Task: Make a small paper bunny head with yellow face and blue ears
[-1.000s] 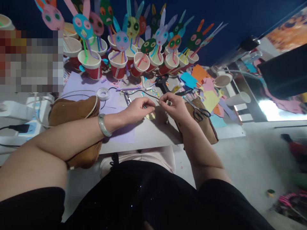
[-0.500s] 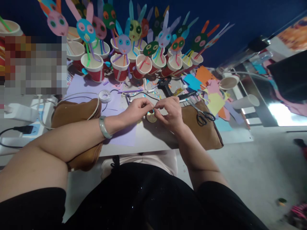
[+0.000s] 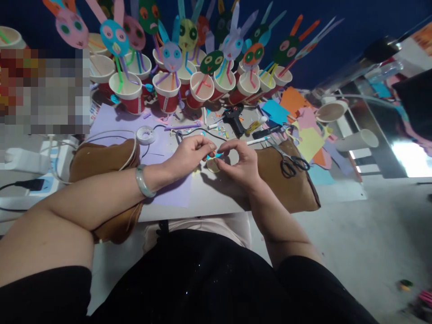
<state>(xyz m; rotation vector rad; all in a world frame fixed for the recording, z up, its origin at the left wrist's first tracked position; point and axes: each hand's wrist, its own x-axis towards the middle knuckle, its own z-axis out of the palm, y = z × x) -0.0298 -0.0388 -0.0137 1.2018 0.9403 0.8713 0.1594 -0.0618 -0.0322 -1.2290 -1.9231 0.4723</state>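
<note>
My left hand (image 3: 192, 155), with a pale bangle on the wrist, is closed in a pinch above the table. Whatever lies between its thumb and forefinger is too small to name. Facing it, my right hand (image 3: 241, 164) has thumb and forefinger curved apart, with a gap between them. Just below the fingertips is a round yellow paper piece (image 3: 213, 165), partly covered by the right thumb. A bit of bright blue shows directly above it. Purple paper (image 3: 173, 191) lies under my left forearm.
Red paper cups (image 3: 167, 96) with rabbit-faced paper figures on straws line the back. A black glue gun (image 3: 234, 119), a glue stick (image 3: 256, 126) and scissors (image 3: 290, 162) lie nearby. Coloured paper scraps (image 3: 308, 141) are at right, a tape roll (image 3: 146, 134) at left, brown cushions (image 3: 281, 180) on both sides.
My right thumb and forefinger have spread apart and drawn away from the left fingertips. More of the blue bit now shows between the hands. The view has shifted slightly.
</note>
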